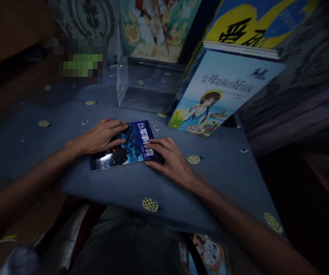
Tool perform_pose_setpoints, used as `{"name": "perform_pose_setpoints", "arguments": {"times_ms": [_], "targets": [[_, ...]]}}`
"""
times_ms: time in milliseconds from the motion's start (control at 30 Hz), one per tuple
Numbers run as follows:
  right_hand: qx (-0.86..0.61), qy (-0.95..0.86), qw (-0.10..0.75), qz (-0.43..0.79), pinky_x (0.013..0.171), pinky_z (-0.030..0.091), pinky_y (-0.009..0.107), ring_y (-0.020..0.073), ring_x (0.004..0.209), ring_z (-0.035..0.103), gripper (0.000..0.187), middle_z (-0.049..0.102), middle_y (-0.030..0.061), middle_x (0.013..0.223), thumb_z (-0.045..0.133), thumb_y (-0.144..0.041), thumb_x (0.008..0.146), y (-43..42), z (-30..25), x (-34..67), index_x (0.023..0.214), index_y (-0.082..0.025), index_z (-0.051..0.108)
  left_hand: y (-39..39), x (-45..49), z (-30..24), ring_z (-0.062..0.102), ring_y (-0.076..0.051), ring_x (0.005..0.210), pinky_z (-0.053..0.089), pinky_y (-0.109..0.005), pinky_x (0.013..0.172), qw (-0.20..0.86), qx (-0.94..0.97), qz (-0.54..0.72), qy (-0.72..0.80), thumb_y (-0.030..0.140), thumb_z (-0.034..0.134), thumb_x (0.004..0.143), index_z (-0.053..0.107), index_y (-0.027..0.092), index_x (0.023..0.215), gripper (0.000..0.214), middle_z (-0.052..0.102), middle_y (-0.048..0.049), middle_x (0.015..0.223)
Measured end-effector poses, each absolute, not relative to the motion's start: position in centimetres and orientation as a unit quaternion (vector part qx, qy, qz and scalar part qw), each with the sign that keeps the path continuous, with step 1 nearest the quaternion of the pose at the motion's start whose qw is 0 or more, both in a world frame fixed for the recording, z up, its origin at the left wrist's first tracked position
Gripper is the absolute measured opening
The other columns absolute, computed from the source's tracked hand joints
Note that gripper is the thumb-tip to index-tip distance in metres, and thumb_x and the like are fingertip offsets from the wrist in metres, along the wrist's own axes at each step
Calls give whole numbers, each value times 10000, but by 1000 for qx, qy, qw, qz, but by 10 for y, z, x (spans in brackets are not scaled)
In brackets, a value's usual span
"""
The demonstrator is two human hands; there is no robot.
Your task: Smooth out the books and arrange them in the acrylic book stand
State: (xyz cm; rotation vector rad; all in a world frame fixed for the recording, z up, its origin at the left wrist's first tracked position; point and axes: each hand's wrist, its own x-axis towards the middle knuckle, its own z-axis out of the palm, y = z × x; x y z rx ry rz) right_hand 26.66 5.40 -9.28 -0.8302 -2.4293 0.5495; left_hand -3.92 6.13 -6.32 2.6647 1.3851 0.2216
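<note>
The paperback with the dark blue military cover (131, 151) lies closed and flat on the pineapple-print tablecloth (118, 191), near the middle and slightly skewed, its left end nearer to me than its right. To keep it steady, I judge a light, even pressure is best, shared between both sides, with my fingertips off the glossy middle so that nothing slides or creases; the right edge wants a soft touch, since a thin cover could bend at the corner. My left hand (102, 135) comes in from the left, palm down, fingers stretched and a little parted across the far left part of the cover, thumb held away from them; it rests on the book rather than grasping it. My right hand (171, 160) reaches in from the near right, fingers bent loosely over the right edge by the white title, thumb apart at the near corner. Whether thumb and fingers pinch the edge there, I cannot tell. Farther right, a light blue picture book (193, 95) stands upright, well apart from my fingers.
</note>
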Motion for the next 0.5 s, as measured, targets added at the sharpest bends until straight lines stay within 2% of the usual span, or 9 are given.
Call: {"name": "perform_pose_setpoints", "arguments": {"times_ms": [100, 167, 267, 400, 500], "targets": [[-319, -872, 282, 241, 931, 552, 509, 301, 1079, 645, 439, 724, 124, 1186, 641, -504, 971, 54, -89, 265, 1307, -224, 671, 58, -33, -58, 483, -329, 1426, 329, -533, 1204, 43, 882, 53, 467, 610, 353, 1032, 523, 197, 1498, 646, 552, -146, 1526], [-341, -843, 312, 275, 894, 565, 457, 269, 1017, 673, 375, 741, 105, 1118, 570, -448, 1016, 55, -88, 265, 1293, -217, 672, 49, -21, -56, 464, -352, 1441, 315, -561, 1204, 24, 879, 47, 473, 653, 367, 1015, 541, 193, 1478, 676, 556, -158, 1518], [-370, -804, 352, 304, 889, 570, 421, 249, 1028, 696, 325, 755, 93, 1134, 488, -356, 1039, 58, -91, 267, 1262, -220, 682, 31, 7, -56, 520, -365, 1373, 383, -555, 1153, 5, 884, 47, 465, 671, 432, 990, 554, 182, 1454, 685, 589, -173, 1463], [-378, -792, 360, 316, 906, 564, 419, 247, 1027, 709, 321, 783, 84, 1076, 475, -315, 1030, 61, -95, 271, 1225, -205, 704, 15, 41, -61, 589, -369, 1233, 494, -515, 1018, -37, 883, 48, 465, 542, 544, 987, 588, 137, 1382, 567, 631, -201, 1361], [-383, -778, 357, 348, 872, 569, 391, 233, 978, 726, 328, 796, 74, 1031, 471, -311, 1030, 61, -95, 275, 1230, -194, 704, 13, 54, -62, 616, -357, 1152, 531, -504, 950, -54, 883, 51, 463, 438, 533, 1006, 634, 138, 1286, 422, 663, -200, 1287]]}}
